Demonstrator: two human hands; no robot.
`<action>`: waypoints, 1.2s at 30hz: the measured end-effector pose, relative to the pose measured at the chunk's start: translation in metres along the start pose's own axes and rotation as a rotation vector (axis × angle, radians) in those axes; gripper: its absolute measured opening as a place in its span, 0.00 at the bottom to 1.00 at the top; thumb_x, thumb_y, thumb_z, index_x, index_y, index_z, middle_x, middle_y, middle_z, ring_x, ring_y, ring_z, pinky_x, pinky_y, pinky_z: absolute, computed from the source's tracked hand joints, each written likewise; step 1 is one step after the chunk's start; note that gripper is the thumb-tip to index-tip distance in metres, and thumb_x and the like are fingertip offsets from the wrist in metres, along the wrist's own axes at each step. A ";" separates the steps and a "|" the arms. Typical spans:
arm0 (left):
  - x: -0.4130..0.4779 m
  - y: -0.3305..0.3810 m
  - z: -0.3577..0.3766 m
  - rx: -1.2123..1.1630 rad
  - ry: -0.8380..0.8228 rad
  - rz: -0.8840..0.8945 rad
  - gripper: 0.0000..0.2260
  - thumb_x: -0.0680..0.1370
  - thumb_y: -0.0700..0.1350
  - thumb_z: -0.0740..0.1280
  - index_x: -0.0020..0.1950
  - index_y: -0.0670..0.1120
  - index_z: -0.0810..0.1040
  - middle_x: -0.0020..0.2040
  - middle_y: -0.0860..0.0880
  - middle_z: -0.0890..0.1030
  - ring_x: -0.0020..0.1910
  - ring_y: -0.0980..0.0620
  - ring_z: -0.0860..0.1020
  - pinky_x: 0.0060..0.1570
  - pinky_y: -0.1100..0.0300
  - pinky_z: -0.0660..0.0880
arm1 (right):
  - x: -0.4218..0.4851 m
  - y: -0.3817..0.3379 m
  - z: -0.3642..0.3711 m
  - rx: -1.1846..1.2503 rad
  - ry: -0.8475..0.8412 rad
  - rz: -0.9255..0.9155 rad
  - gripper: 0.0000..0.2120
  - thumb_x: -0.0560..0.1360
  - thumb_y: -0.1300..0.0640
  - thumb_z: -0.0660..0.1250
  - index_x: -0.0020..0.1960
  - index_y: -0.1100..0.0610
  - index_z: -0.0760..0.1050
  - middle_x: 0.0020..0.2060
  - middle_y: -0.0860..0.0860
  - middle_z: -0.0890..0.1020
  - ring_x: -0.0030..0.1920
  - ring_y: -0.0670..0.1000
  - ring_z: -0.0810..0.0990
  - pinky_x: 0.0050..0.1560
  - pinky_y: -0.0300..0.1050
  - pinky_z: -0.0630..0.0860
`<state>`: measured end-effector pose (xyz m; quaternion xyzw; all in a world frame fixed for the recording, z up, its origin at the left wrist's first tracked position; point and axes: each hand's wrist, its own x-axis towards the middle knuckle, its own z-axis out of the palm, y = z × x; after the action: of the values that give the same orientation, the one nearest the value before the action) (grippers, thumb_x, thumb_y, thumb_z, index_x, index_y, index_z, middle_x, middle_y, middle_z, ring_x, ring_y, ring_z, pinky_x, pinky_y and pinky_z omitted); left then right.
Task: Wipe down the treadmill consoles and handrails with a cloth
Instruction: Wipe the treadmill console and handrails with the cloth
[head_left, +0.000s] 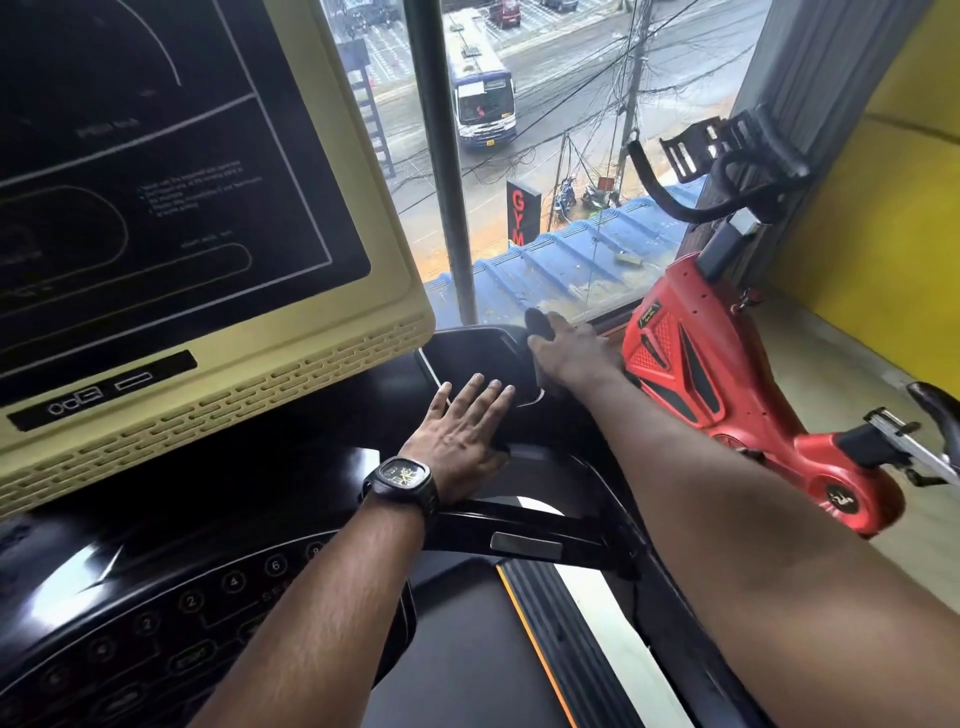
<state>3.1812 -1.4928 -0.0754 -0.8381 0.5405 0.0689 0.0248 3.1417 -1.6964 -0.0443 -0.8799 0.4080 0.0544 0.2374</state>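
Note:
The treadmill console (291, 467) is glossy black, with a cream-framed dark screen (171, 171) at the upper left. My left hand (462, 431), a watch on its wrist, lies flat with straight fingers on the console's right side. My right hand (563, 351) reaches farther out and grips a dark cloth (537, 323) against the far right corner of the console, at the window's foot. Most of the cloth is hidden under that hand. A black handrail (524, 519) with a silver sensor plate runs below my left wrist.
A red exercise bike (727, 374) stands close on the right, its black handlebars (727, 171) toward the window. The treadmill belt (457, 649) with an orange stripe lies below. A window post (441, 156) rises ahead. A yellow wall (883, 182) is at the far right.

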 end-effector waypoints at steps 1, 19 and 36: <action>0.000 0.000 -0.001 -0.002 0.001 0.001 0.35 0.82 0.59 0.56 0.82 0.51 0.41 0.83 0.53 0.44 0.80 0.53 0.37 0.77 0.48 0.34 | -0.005 -0.003 0.005 -0.030 0.033 0.052 0.26 0.81 0.41 0.53 0.78 0.45 0.60 0.71 0.63 0.69 0.69 0.68 0.71 0.66 0.67 0.68; 0.001 0.001 0.000 -0.001 -0.012 0.005 0.35 0.83 0.57 0.56 0.82 0.49 0.39 0.82 0.52 0.40 0.80 0.52 0.37 0.77 0.45 0.36 | -0.048 0.013 0.022 -0.175 0.213 -0.213 0.26 0.81 0.37 0.55 0.77 0.40 0.61 0.76 0.58 0.66 0.66 0.67 0.73 0.64 0.62 0.73; 0.003 0.001 -0.001 0.024 -0.031 0.051 0.35 0.83 0.55 0.56 0.82 0.49 0.38 0.82 0.52 0.37 0.80 0.53 0.36 0.77 0.40 0.37 | -0.107 0.036 0.040 -0.281 0.373 0.037 0.24 0.79 0.40 0.58 0.73 0.48 0.67 0.66 0.65 0.74 0.60 0.67 0.77 0.57 0.61 0.74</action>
<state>3.1812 -1.4962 -0.0748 -0.8226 0.5620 0.0762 0.0414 3.0485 -1.6234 -0.0623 -0.8915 0.4492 -0.0485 0.0323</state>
